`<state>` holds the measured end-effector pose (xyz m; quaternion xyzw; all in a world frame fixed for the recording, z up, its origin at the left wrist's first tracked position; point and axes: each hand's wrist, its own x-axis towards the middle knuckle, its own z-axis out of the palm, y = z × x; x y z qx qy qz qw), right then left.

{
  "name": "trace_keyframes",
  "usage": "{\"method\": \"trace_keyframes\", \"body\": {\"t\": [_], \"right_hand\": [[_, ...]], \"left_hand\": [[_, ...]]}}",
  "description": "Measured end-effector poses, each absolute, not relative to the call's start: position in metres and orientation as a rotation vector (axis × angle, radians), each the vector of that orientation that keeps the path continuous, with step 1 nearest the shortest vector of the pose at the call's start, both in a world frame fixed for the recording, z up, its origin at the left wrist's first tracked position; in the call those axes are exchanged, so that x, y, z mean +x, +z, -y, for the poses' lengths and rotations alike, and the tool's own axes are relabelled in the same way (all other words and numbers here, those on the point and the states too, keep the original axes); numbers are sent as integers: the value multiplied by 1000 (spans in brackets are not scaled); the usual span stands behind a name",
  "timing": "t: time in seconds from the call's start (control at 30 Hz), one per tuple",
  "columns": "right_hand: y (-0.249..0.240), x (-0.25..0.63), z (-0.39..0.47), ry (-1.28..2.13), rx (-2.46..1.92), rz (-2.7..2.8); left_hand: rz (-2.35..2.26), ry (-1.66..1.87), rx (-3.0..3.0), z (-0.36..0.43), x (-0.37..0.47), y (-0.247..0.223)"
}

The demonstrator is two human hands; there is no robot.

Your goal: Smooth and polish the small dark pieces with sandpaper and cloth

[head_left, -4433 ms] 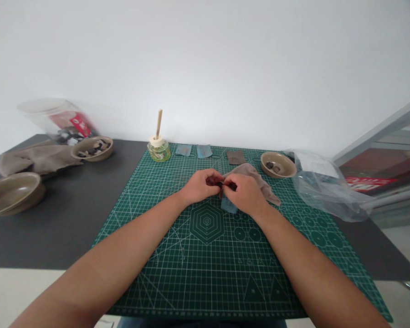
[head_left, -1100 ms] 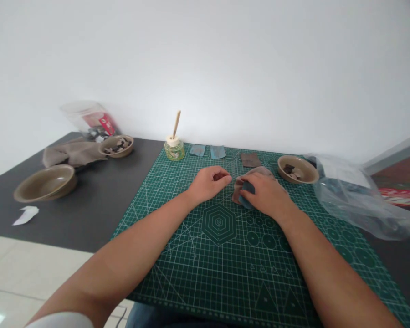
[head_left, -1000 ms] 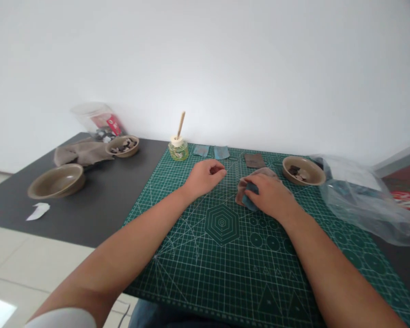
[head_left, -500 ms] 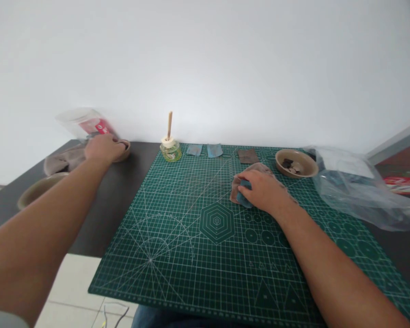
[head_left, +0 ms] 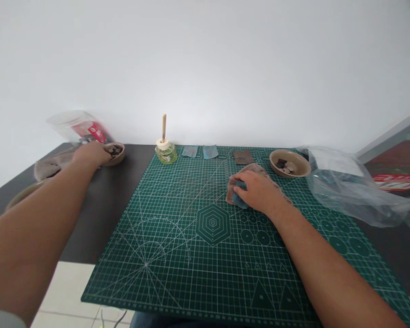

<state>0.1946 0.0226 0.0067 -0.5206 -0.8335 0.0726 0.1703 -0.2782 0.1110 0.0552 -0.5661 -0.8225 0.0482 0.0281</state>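
Note:
My right hand (head_left: 256,189) is closed around a folded blue piece of sandpaper (head_left: 239,195), its thumb pressed against the near side. Under that hand a brown cloth (head_left: 231,184) lies crumpled on the green cutting mat (head_left: 164,282). Far to the left, my left hand (head_left: 90,155) is beside a small tan bowl (head_left: 118,159) that holds several dark and light brown chips. The back of this hand hides its fingers, so I cannot see whether it holds anything. A greyish-brown cloth (head_left: 51,167) lies to its left.
Along the mat's back edge lie two blue squares (head_left: 210,152) and a brown square (head_left: 243,157). A glass jar (head_left: 166,153) with a wooden stick stands left of them. At right are a tan bowl (head_left: 304,169) of chips and a clear plastic bag (head_left: 348,196).
My left hand has drawn back from over the small bowl to its left side, and the chips in it now show. My right hand stays on the sandpaper; the view has shifted slightly.

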Motion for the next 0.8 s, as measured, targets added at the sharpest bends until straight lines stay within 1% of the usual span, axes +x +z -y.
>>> {"method": "trace_keyframes", "body": {"t": [0.03, 0.1, 0.2, 0.27, 0.43, 0.53, 0.57, 0.63, 0.8], "right_hand": [[7, 195, -23, 204, -1478, 2368], [7, 194, -22, 208, -1483, 2368], [9, 194, -22, 215, -1500, 2373], [9, 194, -21, 213, -1505, 2376], [8, 194, -23, 196, -1495, 2407], [8, 194, -23, 183, -1497, 2404], [8, 194, -23, 181, -1503, 2400], [9, 193, -22, 193, -1527, 2389], [16, 191, -18, 270, -1563, 2330]], "left_hand": [[2510, 268, -1720, -109, -275, 57], [2451, 398, -1747, -103, -270, 62], [2432, 433, -1793, -97, -268, 65], [2461, 393, -1775, -94, -268, 64], [2502, 184, -1704, -86, -260, 67], [2459, 44, -1667, -79, -246, 73], [2395, 7, -1740, -77, -239, 75], [2325, -169, -1753, -73, -222, 79], [2016, -640, -2128, -58, -156, 79]]}}
